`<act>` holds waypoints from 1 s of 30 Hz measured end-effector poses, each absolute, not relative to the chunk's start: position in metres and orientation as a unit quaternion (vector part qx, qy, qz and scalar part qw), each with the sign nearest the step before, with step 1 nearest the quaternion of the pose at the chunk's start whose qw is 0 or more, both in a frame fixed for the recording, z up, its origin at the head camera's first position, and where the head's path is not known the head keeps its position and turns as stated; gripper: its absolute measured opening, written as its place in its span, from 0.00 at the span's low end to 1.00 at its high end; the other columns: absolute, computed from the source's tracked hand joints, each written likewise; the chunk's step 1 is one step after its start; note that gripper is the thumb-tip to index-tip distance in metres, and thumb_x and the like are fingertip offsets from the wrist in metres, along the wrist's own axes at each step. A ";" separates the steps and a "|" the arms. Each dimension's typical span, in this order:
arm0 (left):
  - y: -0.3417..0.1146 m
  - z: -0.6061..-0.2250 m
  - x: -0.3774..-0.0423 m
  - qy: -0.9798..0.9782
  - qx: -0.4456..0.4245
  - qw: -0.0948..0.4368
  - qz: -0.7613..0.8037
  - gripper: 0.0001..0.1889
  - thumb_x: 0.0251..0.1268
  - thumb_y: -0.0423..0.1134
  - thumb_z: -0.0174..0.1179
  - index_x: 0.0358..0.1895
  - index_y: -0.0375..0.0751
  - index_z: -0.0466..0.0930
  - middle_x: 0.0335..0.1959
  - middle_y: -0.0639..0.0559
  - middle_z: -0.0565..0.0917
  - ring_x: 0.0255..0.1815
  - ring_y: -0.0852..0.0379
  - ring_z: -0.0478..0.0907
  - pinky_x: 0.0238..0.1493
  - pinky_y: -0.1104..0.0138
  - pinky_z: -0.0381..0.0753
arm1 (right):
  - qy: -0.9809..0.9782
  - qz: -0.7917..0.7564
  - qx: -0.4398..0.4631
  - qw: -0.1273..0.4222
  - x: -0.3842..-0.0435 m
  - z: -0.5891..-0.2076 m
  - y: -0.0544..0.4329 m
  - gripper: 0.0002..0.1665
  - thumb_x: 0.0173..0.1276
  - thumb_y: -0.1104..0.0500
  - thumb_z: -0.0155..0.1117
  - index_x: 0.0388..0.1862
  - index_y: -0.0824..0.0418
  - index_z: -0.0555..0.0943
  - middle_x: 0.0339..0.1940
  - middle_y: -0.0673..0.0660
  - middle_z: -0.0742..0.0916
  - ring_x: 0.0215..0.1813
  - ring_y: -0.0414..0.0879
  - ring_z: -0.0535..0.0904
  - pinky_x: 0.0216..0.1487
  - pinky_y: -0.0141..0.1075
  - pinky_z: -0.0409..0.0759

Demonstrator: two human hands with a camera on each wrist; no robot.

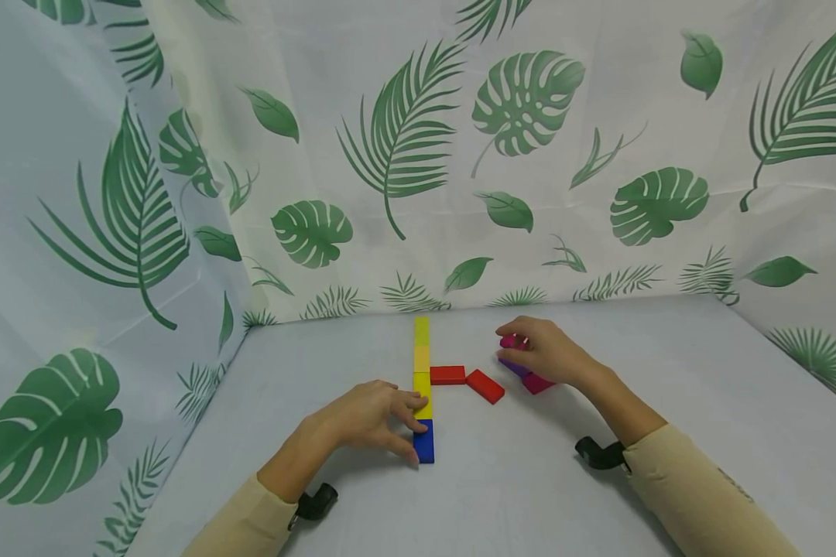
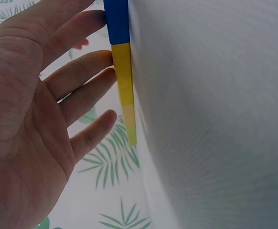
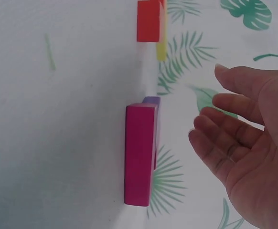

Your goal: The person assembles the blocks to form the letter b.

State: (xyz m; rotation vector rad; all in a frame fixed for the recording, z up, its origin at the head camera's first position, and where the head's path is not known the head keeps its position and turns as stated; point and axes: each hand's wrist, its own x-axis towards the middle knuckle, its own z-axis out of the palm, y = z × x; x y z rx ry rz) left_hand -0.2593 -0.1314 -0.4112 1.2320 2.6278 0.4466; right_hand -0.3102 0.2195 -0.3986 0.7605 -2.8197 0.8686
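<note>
My left hand (image 1: pixel 371 418) rests its fingertips along a straight row of blocks, fingers spread and loosely bent. At the near end of that row is a blue block (image 1: pixel 425 449), by the thumb and index finger. Beyond it runs a yellow block (image 1: pixel 422 385), with a paler yellow block (image 1: pixel 421 340) at the far end. My right hand (image 1: pixel 546 352) hovers over a small group of magenta and purple blocks. In the right wrist view its fingers are relaxed and apart from a magenta block (image 3: pixel 140 155), with a purple block (image 3: pixel 152 100) partly hidden behind.
One red block (image 1: pixel 448 375) lies crosswise against the right side of the yellow row. Another red block (image 1: pixel 485 386) sits angled next to it, toward the right hand. A white leaf-patterned curtain (image 1: pixel 418 271) borders the white tabletop (image 1: pixel 481 495) at the back and sides.
</note>
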 end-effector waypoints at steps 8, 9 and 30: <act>-0.131 -0.411 -0.258 0.892 0.412 0.107 0.152 0.26 0.51 0.65 0.76 0.54 0.65 0.90 0.71 0.60 0.79 0.76 0.66 0.71 0.79 0.54 0.67 | -0.927 0.288 0.236 0.045 -0.313 -0.403 0.224 0.25 0.70 0.57 0.73 0.64 0.62 0.83 0.53 0.61 0.88 0.51 0.51 0.82 0.48 0.44 0.88; -0.131 -0.411 -0.258 0.892 0.412 0.107 0.151 0.25 0.51 0.65 0.76 0.54 0.65 0.90 0.71 0.60 0.79 0.76 0.66 0.71 0.79 0.54 0.67 | -0.927 0.288 0.236 0.043 -0.313 -0.403 0.224 0.25 0.70 0.57 0.72 0.64 0.62 0.83 0.53 0.61 0.88 0.51 0.51 0.82 0.48 0.44 0.88; -0.132 -0.411 -0.259 0.890 0.417 0.105 0.152 0.25 0.52 0.65 0.76 0.54 0.64 0.90 0.71 0.59 0.79 0.75 0.64 0.72 0.78 0.52 0.69 | -0.939 0.254 0.228 -0.025 -0.317 -0.412 0.229 0.26 0.71 0.59 0.71 0.67 0.64 0.81 0.59 0.63 0.86 0.61 0.60 0.81 0.58 0.55 0.86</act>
